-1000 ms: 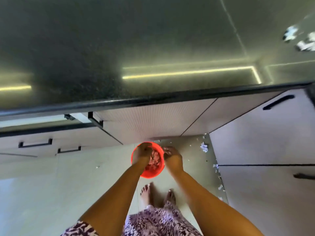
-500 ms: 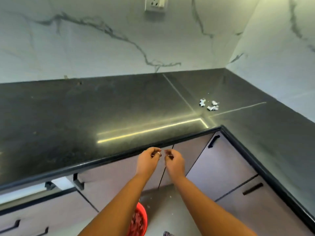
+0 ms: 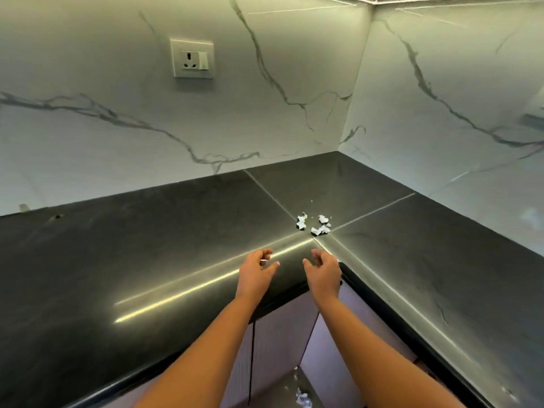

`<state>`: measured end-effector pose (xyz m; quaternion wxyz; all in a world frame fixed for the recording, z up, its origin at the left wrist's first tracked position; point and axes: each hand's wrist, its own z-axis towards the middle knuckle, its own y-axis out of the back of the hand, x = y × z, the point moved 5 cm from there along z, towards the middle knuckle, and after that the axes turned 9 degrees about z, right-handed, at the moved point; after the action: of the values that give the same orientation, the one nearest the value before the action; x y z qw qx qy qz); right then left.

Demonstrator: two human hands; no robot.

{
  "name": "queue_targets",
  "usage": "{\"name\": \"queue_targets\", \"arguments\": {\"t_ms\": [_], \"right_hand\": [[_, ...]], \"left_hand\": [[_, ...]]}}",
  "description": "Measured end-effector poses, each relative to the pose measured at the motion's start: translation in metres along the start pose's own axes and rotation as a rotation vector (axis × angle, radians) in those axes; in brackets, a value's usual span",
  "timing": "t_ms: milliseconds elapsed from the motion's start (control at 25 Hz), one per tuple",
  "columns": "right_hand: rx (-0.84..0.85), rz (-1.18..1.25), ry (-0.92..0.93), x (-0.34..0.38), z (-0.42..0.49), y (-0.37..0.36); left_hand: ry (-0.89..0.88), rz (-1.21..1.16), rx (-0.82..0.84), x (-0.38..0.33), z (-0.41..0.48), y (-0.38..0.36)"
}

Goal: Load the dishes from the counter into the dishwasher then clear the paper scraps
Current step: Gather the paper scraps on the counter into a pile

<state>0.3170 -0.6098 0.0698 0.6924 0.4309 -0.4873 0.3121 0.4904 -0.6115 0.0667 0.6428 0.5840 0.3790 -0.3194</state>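
Left hand [image 3: 255,273] and right hand [image 3: 323,270] hover over the front edge of the black counter [image 3: 147,245], fingers loosely curled, gripping nothing. Paper scraps [image 3: 314,223] lie clustered ahead and slightly right, at the seam junction near the corner, with no clear long axis. Right hand is nearer and probably has the shorter reach.

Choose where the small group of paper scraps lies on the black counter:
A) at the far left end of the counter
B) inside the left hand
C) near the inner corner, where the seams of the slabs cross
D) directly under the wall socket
C: the paper scraps lie on the counter beside the crossing of the seams, just beyond the left hand and the right hand, neither of which touches them.
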Motion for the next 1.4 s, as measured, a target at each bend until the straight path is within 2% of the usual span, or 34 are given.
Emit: {"name": "queue_targets", "arguments": {"t_ms": [160, 320, 440, 560, 680, 800, 880, 960, 1040, 1080, 1160, 1280, 1360, 1400], "right_hand": [[0.085, -0.136, -0.097, -0.026, 0.063, 0.006], [0.156, -0.246, -0.112, -0.048, 0.113, 0.007], [0.223, -0.391, -0.078, -0.054, 0.155, 0.004], [0.337, -0.659, 0.014, -0.058, 0.181, -0.012], [0.393, -0.83, 0.09, -0.064, 0.209, -0.029], [0.508, -0.903, 0.23, -0.065, 0.222, -0.045], [0.634, -0.844, 0.329, -0.058, 0.226, -0.052], [0.701, -0.55, 0.277, -0.054, 0.234, -0.051], [0.61, -0.151, 0.156, -0.053, 0.248, -0.045], [0.553, -0.075, 0.134, -0.053, 0.255, -0.044], [0.542, -0.198, 0.149, -0.054, 0.265, -0.052], [0.634, -0.625, 0.286, -0.056, 0.271, -0.073], [0.705, -0.638, 0.345, -0.058, 0.272, -0.076], [0.738, -0.515, 0.326, -0.058, 0.27, -0.073]], "left_hand": [[-0.022, 0.06, 0.049, -0.003, 0.052, -0.039], [0.05, 0.148, 0.033, 0.004, 0.092, -0.056], [-0.075, 0.531, 0.027, -0.009, 0.122, -0.074], [-0.278, 0.783, 0.071, -0.024, 0.156, -0.099], [-0.357, 0.887, 0.072, -0.028, 0.193, -0.114], [-0.433, 0.941, 0.118, -0.029, 0.21, -0.123], [-0.475, 0.958, 0.15, -0.03, 0.218, -0.125], [-0.478, 0.958, 0.179, -0.03, 0.226, -0.127], [-0.463, 0.966, 0.212, -0.031, 0.23, -0.127], [-0.45, 0.965, 0.225, -0.032, 0.23, -0.127], [-0.436, 0.931, 0.235, -0.034, 0.229, -0.125], [-0.413, 0.884, 0.239, -0.035, 0.228, -0.125], [-0.383, 0.868, 0.238, -0.035, 0.229, -0.125], [-0.363, 0.862, 0.241, -0.035, 0.23, -0.125]]}}
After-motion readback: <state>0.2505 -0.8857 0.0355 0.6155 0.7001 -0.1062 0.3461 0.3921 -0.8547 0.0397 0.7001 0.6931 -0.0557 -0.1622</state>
